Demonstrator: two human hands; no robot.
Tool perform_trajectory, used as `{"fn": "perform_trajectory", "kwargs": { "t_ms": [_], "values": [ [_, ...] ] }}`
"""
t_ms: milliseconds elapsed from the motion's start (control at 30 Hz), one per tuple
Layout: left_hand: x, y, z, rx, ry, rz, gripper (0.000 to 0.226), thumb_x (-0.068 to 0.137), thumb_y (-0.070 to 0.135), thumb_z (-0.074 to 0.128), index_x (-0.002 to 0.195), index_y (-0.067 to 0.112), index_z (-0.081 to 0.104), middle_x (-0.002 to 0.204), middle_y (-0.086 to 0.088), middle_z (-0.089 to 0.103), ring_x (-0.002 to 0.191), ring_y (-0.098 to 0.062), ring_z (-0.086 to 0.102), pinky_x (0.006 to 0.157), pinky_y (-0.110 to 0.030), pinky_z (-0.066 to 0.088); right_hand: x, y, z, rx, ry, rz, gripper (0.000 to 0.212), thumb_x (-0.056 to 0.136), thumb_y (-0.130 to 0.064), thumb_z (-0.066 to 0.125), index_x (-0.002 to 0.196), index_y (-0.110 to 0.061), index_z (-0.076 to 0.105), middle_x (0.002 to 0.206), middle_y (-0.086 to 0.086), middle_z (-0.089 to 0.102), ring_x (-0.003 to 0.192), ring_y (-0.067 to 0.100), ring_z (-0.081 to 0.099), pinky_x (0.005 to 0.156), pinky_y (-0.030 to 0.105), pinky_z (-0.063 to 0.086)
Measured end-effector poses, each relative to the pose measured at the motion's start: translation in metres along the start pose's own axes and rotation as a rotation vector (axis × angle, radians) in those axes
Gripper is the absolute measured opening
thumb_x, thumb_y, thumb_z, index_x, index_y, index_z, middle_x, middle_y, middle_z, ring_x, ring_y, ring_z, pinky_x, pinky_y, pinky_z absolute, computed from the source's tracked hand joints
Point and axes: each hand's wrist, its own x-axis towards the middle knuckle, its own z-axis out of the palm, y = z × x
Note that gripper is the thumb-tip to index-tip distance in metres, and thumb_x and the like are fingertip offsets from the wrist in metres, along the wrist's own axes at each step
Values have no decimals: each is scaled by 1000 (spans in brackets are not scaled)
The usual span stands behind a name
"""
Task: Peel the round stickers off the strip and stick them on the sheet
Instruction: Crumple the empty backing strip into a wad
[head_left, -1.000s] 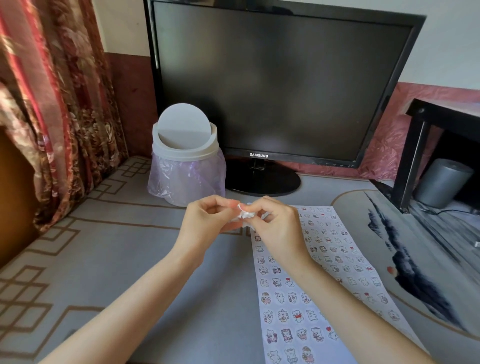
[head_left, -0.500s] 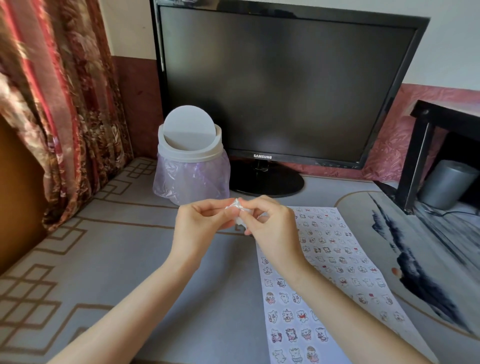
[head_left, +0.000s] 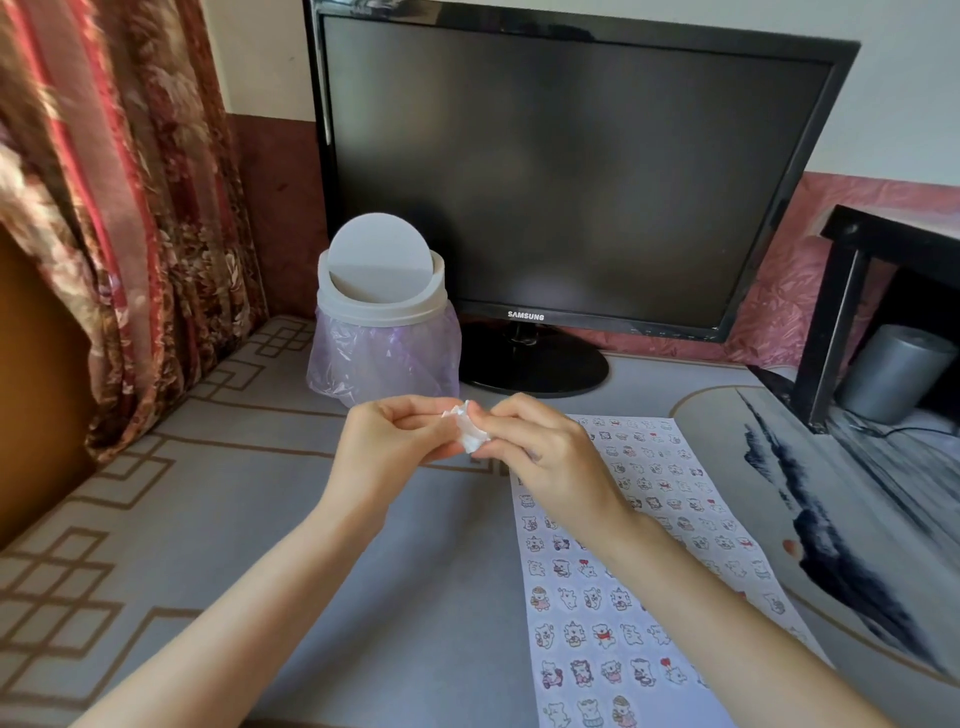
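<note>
The person's left hand (head_left: 384, 447) and right hand (head_left: 550, 457) meet in front of the chest, above the table (head_left: 208, 519), fingertips close together. Both pinch the same small, crumpled white strip (head_left: 470, 434), the left from its left side and the right from its right, with thumbs and forefingers curled onto it. Whether a round sticker is on the strip cannot be told.

The sheet (head_left: 582, 649) lies flat on the table below and to the right of the hands, partly under the right forearm. It is pale lilac and covered in rows of stickers (head_left: 602, 635) with small cartoon animals; any lettering on them is too small to read.

Behind the hands stands a black monitor (head_left: 571, 171), its screen dark, with the brand "SAMSUNG" (head_left: 525, 315) in white letters on the lower bezel. Just left of its base stands a white swing-lid bin (head_left: 382, 291) lined with a purple bag (head_left: 384, 358). A red patterned curtain (head_left: 130, 208) hangs at the left. At the right, a desk mat (head_left: 831, 519) shows an ink landscape, and a grey cylinder (head_left: 893, 371) sits under a black shelf (head_left: 852, 291).
</note>
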Motion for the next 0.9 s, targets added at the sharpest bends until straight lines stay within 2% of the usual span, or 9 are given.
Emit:
{"fn": "perform_trajectory", "kwargs": {
  "t_ms": [67, 200, 333, 433, 533, 600, 667, 800, 900],
  "values": [
    [-2, 2, -2, 3, -36, 4, 10, 82, -1, 67, 89, 3, 71, 76, -12, 74, 66, -13, 70, 63, -13, 54, 3, -2, 0, 17, 13, -9, 27, 86, -20, 58, 104, -5, 71, 82, 7, 63, 71, 22, 59, 65, 35, 49],
    [-6, 4, -5, -6, -105, 15, 14, 82, 4, 67, 95, 4, 71, 84, -8, 75, 70, -11, 70, 65, -13, 54, 7, -4, -1, -28, -10, -26, 23, 87, -22, 58, 91, -4, 72, 76, 6, 60, 70, 24, 56, 62, 41, 48],
    [-7, 4, -4, 19, -113, 42, 18, 78, 7, 70, 96, 5, 72, 85, -9, 75, 73, -12, 69, 68, -16, 55, 10, -8, -2, -16, -9, -1, 20, 86, -21, 60, 82, -6, 72, 72, 4, 58, 69, 20, 52, 63, 37, 46],
    [-6, 6, -2, 46, -101, 59, 18, 76, 8, 73, 94, 5, 73, 83, -9, 75, 70, -11, 69, 66, -14, 54, 14, -13, -4, 66, 1, 93, 9, 80, -15, 70, 75, -7, 71, 67, 6, 57, 64, 17, 49, 60, 34, 44],
    [-2, 10, -4, 115, -100, 89, 14, 76, 10, 73, 90, 8, 74, 79, -9, 75, 73, -15, 71, 70, -14, 54, 16, -21, -8, 246, -18, 347, 14, 75, -18, 77, 85, -16, 67, 71, 9, 60, 64, 21, 51, 63, 30, 46],
    [-1, 13, -6, 121, -116, 103, 12, 77, 9, 72, 88, 10, 74, 78, -7, 75, 73, -15, 71, 69, -14, 53, 18, -23, -8, 292, -42, 403, 32, 75, -17, 77, 105, -22, 65, 74, 3, 61, 64, 15, 53, 66, 23, 48],
    [-2, 13, -9, 129, -100, 121, 10, 78, 8, 72, 87, 10, 74, 76, -7, 75, 71, -14, 71, 65, -12, 51, 21, -24, -5, 285, -48, 391, 43, 76, -13, 76, 117, -19, 65, 75, -4, 62, 65, 6, 53, 67, 16, 47],
    [3, 13, -15, 121, -3, 119, 18, 77, 9, 74, 93, 12, 66, 72, -5, 74, 67, -14, 71, 61, -10, 50, 29, -26, 4, 221, -21, 296, 26, 76, -10, 76, 102, -11, 73, 77, 4, 66, 70, 17, 55, 64, 21, 45],
    [10, 15, -19, 145, 32, 143, 36, 75, 15, 77, 106, 19, 58, 75, -3, 75, 72, -14, 72, 70, -13, 53, 38, -27, 7, 219, -13, 275, 15, 77, -9, 74, 92, -12, 75, 75, -2, 65, 68, 6, 57, 64, 13, 44]
  ]
}}
